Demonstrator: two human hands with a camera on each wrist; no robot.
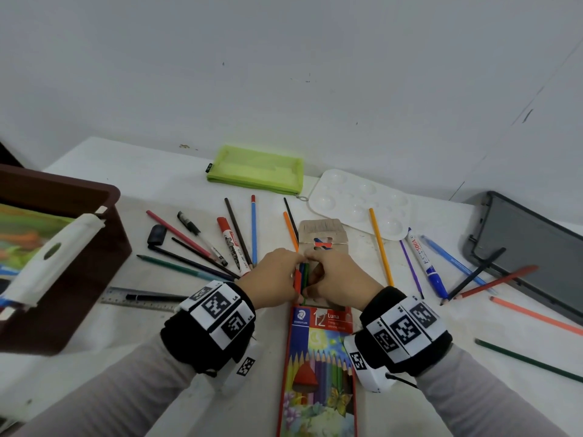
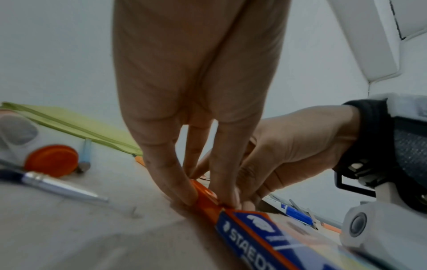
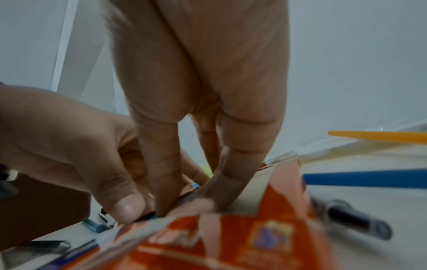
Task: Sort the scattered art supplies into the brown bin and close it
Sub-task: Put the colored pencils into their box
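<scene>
A Staedtler coloured pencil box [image 1: 318,357] lies flat on the table in front of me, its brown flap [image 1: 322,236] open at the far end. A small bunch of red, blue and green pencils [image 1: 301,277] sticks out of its mouth. My left hand [image 1: 291,272] pinches these pencils from the left, with its fingertips [image 2: 184,197] down at the box's orange edge [image 2: 208,201]. From the right, my right hand [image 1: 312,274] grips the box mouth [image 3: 265,191], with fingers [image 3: 166,191] on top. The brown bin [image 1: 94,269] stands open at the left.
Loose pencils, pens and markers fan out on both sides of the box. A steel ruler [image 1: 138,299] lies left, a green pouch [image 1: 255,168] and a white palette [image 1: 359,203] at the back. The grey lid [image 1: 530,247] rests at the right.
</scene>
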